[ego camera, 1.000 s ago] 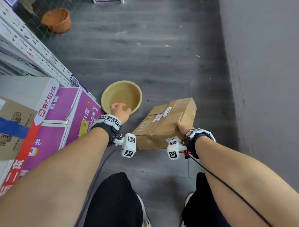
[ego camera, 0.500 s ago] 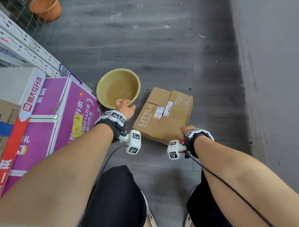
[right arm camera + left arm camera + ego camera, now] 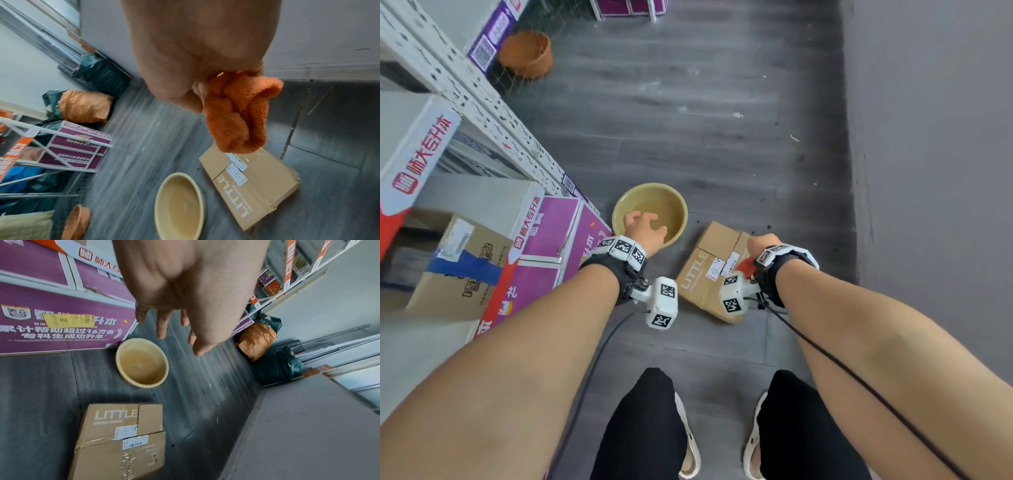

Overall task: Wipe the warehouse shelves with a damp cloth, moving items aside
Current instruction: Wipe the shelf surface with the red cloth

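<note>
Holding a bunched orange cloth (image 3: 240, 116) in our right hand (image 3: 197, 48), fingers clamped on it above the cardboard box (image 3: 121, 441), left hand (image 3: 185, 285) over the yellow basin (image 3: 141, 363) beside that box, fingers apart and loose, shelves (image 3: 482, 113) left of the box.

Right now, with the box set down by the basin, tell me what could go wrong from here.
1. The cardboard box lies on the floor right beside the yellow basin of water; a splash from dipping or wringing could soak it.
2. Box and basin sit just ahead of the person's feet, so stepping forward could trip them or tip the basin.
3. The right hand holds the orange cloth bunched; wiped too wet, it could dampen the purple cartons.
</note>
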Motion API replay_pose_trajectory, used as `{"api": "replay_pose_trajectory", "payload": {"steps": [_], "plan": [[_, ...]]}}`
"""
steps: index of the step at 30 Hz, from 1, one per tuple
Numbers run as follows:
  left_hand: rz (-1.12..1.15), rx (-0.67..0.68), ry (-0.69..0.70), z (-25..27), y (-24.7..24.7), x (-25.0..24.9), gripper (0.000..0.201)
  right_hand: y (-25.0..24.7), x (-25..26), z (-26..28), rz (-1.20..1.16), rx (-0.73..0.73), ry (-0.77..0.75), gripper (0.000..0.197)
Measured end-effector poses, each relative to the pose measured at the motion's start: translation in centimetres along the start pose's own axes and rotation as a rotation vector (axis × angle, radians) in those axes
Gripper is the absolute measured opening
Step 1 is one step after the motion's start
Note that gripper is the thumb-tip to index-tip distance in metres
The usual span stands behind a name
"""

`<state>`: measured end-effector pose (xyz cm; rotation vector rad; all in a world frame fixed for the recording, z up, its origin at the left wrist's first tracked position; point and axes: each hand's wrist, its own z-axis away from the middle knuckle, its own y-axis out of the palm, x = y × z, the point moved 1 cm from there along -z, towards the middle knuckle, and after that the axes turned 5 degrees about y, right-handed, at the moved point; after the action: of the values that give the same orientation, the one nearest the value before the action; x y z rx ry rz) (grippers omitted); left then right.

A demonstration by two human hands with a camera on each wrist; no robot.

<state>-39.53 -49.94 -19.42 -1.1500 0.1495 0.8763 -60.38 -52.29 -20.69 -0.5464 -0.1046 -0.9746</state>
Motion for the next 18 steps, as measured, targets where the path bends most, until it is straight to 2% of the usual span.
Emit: {"api": "replay_pose_trajectory", "payload": {"steps": [2,4,7,8,9,10,11,12,14,15,17,18], "plan": [[0.025,-0.026,0.000,2.1,-3.7,-1.2,0.042,-0.2,2.1,2.4,0.147,-0.033,-0.135,0.019],[0.049,-0.052,-0.009,4.2,-8.1,-1.8,0.043,0.3,5.1,6.7,0.134,0.038,-0.148,0.018],[0.090,-0.094,-0.033,7.1,-14.1,-2.0,0.043,0.7,8.9,13.6,0.112,0.031,-0.208,0.017],[0.116,-0.108,-0.044,8.2,-15.9,-1.8,0.043,1.0,10.1,16.2,0.115,0.028,-0.243,0.008],[0.153,-0.124,-0.056,9.3,-17.9,-1.5,0.043,1.6,11.4,18.2,0.065,0.031,-0.287,0.011],[0.193,-0.138,-0.065,10.3,-19.7,-1.3,0.042,2.0,12.7,19.8,0.022,0.037,-0.348,0.030],[0.233,-0.148,-0.078,11.0,-21.2,-1.1,0.042,2.6,13.7,20.8,0.000,0.037,-0.380,0.040],[0.287,-0.166,-0.094,11.8,-23.2,-0.5,0.042,3.3,14.9,22.9,-0.003,0.066,-0.396,0.038],[0.461,-0.193,-0.132,13.4,-26.9,0.7,0.041,5.3,16.9,26.8,0.046,0.194,-0.422,0.016],[0.550,-0.196,-0.136,14.0,-28.5,1.2,0.039,6.1,17.8,28.2,0.065,0.224,-0.452,0.023],[0.706,-0.204,-0.127,15.3,-31.8,2.4,0.031,8.2,20.2,31.3,0.077,0.230,-0.500,0.013],[0.750,-0.213,-0.123,15.9,-33.2,2.9,0.022,9.3,21.6,31.3,0.061,0.241,-0.530,0.015]]}}
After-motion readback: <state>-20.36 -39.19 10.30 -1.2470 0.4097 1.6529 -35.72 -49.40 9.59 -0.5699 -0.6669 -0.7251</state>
